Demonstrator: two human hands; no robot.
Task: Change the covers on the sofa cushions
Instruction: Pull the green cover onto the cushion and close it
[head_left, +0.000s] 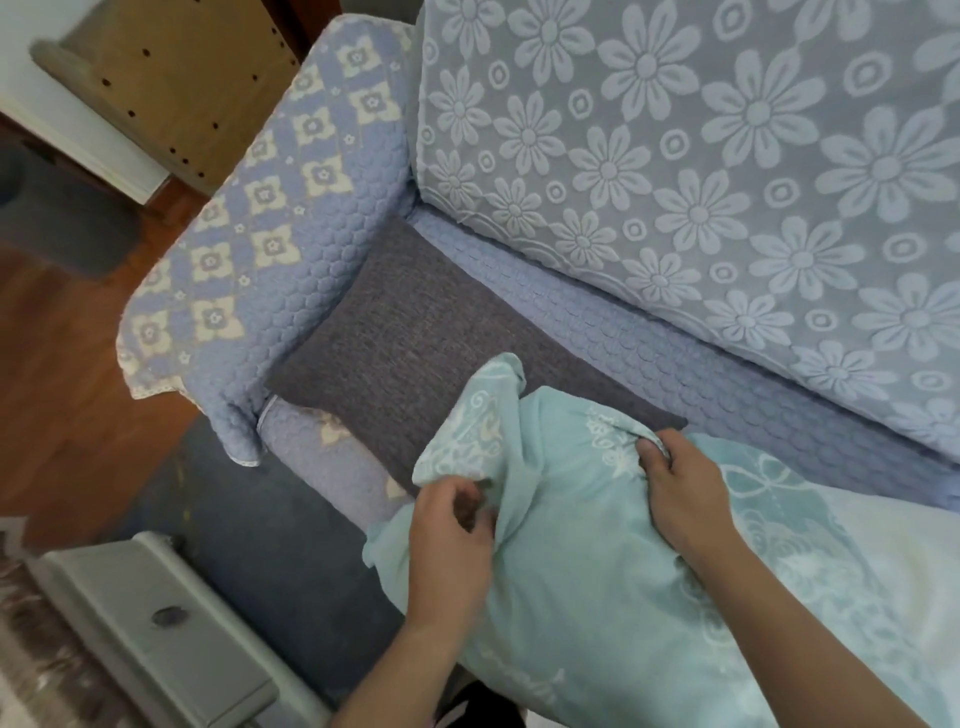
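A cushion in a pale teal cover with white ornaments (582, 561) lies on the sofa seat in front of me. My left hand (449, 545) pinches the loose open end of that cover near its bunched corner (478, 421). My right hand (680, 493) grips a fold of the same cover on top of the cushion. A dark grey woven cushion (410, 332) lies flat on the seat by the left armrest, partly under the teal cover.
The sofa has a blue quilted armrest (270, 244) at the left and a blue flower-pattern backrest (701, 171) behind. A grey low cabinet (156, 623) stands at the lower left on a dark rug (270, 535). Wooden floor (62, 374) lies further left.
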